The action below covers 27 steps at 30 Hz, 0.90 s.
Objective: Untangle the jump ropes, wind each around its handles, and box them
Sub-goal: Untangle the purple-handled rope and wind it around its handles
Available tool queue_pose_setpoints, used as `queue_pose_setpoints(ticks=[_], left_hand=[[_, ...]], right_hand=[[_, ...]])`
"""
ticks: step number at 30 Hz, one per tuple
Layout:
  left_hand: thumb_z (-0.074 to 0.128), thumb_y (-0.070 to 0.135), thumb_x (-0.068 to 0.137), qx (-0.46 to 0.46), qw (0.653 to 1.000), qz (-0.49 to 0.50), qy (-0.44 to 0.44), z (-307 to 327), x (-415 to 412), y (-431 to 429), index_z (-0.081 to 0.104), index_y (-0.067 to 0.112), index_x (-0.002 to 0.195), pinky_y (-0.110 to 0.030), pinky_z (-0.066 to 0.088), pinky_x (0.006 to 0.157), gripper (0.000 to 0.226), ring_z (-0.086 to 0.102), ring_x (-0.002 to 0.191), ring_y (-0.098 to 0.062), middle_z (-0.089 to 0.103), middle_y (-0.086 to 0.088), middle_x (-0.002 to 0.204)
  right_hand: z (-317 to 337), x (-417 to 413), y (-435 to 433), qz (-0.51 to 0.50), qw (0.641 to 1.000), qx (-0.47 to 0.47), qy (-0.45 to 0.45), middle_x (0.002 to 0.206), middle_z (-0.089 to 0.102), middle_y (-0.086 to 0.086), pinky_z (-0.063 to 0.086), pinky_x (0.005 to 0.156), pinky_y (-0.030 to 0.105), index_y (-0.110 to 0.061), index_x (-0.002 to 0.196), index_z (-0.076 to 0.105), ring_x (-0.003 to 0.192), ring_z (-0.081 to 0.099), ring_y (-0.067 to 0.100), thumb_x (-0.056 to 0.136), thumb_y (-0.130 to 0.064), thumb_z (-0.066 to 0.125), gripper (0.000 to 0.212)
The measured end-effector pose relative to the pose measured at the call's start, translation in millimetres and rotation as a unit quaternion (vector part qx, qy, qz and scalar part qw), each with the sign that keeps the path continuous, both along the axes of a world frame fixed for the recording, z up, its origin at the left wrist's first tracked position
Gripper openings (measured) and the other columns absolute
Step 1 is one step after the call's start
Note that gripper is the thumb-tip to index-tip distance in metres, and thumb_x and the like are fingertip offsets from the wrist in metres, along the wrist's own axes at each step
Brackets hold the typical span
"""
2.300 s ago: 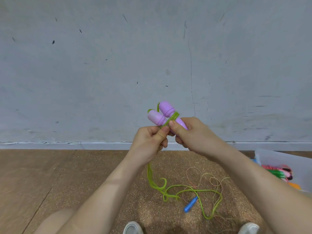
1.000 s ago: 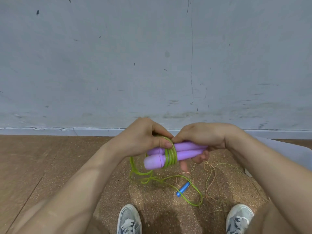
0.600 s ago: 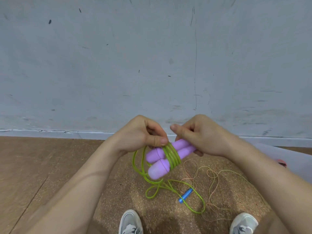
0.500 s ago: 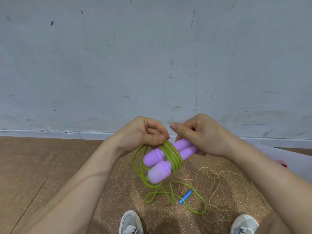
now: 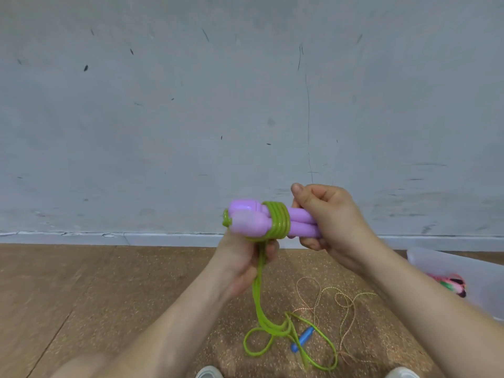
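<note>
While the right hand [image 5: 336, 223] clamps its fingers on the handles [image 5: 245, 221], lying level with caps pointing left, the left hand [image 5: 242, 261] pinches the rope [image 5: 257, 296] beneath.

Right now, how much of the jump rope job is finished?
Done: a pink-and-green bundle lies in the box. In hand: the right hand grips the purple handles, a few turns of green rope wound round them, and the left hand holds the slack below. Left: much green rope lies loose on the floor, and the thin rope with the blue handle is untouched.
</note>
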State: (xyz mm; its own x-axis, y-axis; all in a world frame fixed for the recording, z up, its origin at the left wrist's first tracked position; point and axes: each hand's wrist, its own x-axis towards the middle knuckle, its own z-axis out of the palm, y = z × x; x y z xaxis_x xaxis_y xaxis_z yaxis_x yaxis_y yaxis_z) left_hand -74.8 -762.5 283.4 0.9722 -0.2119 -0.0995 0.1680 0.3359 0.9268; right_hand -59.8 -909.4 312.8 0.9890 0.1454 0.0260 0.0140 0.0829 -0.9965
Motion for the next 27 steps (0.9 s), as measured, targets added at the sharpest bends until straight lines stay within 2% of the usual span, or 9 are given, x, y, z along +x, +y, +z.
queue_pose_setpoints(ticks=[7,10,13,16,17,20,22,25,27], left_hand=[[0.044,-0.001,0.095,0.018,0.992,0.117,-0.049,11,15,-9,0.062,0.01,0.086,-0.019,0.036,0.042,0.023,0.043,0.043,-0.012,0.056,-0.004,0.057],[0.054,0.009,0.095,0.095,0.974,0.159,-0.133,15,22,-10,0.062,0.02,0.096,-0.022,0.034,0.043,0.013,0.04,0.042,-0.014,0.056,-0.003,0.07],[0.07,0.026,0.084,0.32,0.897,0.194,-0.236,8,25,-8,0.068,0.041,0.104,-0.022,0.041,0.057,0.025,0.045,0.052,-0.009,0.058,0.015,0.077],[0.062,0.029,0.091,0.505,0.78,0.221,-0.296,3,29,-11,0.069,0.027,0.109,-0.03,0.049,0.069,0.02,0.062,0.073,-0.013,0.07,0.007,0.084],[0.057,0.027,0.093,0.507,0.785,0.205,-0.29,2,30,-14,0.068,0.022,0.106,-0.033,0.05,0.067,0.017,0.064,0.071,-0.016,0.07,0.004,0.078],[0.043,0.019,0.1,0.353,0.918,0.095,-0.155,8,29,-21,0.063,0.012,0.095,-0.028,0.043,0.05,0.022,0.053,0.044,-0.015,0.06,-0.001,0.06],[0.035,0.02,0.104,0.235,0.969,0.025,-0.071,18,24,-18,0.061,0.006,0.096,-0.019,0.031,0.042,0.03,0.039,0.036,-0.012,0.053,-0.004,0.055],[0.038,0.026,0.102,0.149,0.988,-0.029,-0.002,29,15,-10,0.06,0.001,0.103,-0.016,0.021,0.037,0.033,0.027,0.033,-0.009,0.047,-0.004,0.048],[0.049,0.032,0.098,0.238,0.97,-0.051,-0.005,29,10,-7,0.06,0.01,0.104,-0.017,0.026,0.038,0.026,0.032,0.034,-0.012,0.05,-0.003,0.048]], right_hand=[[3,7,14,-0.072,0.987,0.134,0.045,0.059,0.058,0.018,0.029,0.032,0.014,-0.007,0.075,0.058,0.033,0.044,0.018,0.097,-0.031,0.053,0.032],[12,13,11,-0.065,0.976,0.199,0.052,0.059,0.061,0.016,0.024,0.031,0.013,-0.004,0.09,0.063,0.033,0.041,0.017,0.098,-0.034,0.05,0.034],[18,22,5,-0.094,0.96,0.258,0.059,0.06,0.061,0.015,0.022,0.03,0.014,-0.004,0.089,0.063,0.034,0.04,0.015,0.098,-0.037,0.05,0.037],[19,28,4,-0.155,0.961,0.227,0.029,0.06,0.061,0.016,0.026,0.033,0.017,-0.004,0.084,0.065,0.035,0.041,0.017,0.099,-0.034,0.051,0.036],[16,31,4,-0.189,0.965,0.18,-0.001,0.06,0.061,0.016,0.03,0.035,0.02,-0.005,0.081,0.066,0.035,0.042,0.02,0.098,-0.032,0.052,0.035],[5,40,3,-0.288,0.946,-0.023,-0.149,0.053,0.056,0.009,0.037,0.042,0.028,-0.01,0.072,0.062,0.04,0.047,0.021,0.096,-0.028,0.055,0.031],[-2,42,3,-0.297,0.916,-0.134,-0.235,0.052,0.052,-0.002,0.04,0.049,0.026,-0.015,0.074,0.059,0.046,0.047,0.01,0.096,-0.028,0.054,0.026],[-10,41,6,-0.275,0.86,-0.271,-0.332,0.056,0.057,0.001,0.039,0.052,0.032,-0.012,0.08,0.06,0.052,0.05,0.019,0.095,-0.029,0.05,0.025],[-14,43,4,-0.266,0.828,-0.336,-0.362,0.06,0.061,0.004,0.042,0.05,0.034,-0.009,0.081,0.06,0.054,0.055,0.027,0.094,-0.032,0.048,0.029]])
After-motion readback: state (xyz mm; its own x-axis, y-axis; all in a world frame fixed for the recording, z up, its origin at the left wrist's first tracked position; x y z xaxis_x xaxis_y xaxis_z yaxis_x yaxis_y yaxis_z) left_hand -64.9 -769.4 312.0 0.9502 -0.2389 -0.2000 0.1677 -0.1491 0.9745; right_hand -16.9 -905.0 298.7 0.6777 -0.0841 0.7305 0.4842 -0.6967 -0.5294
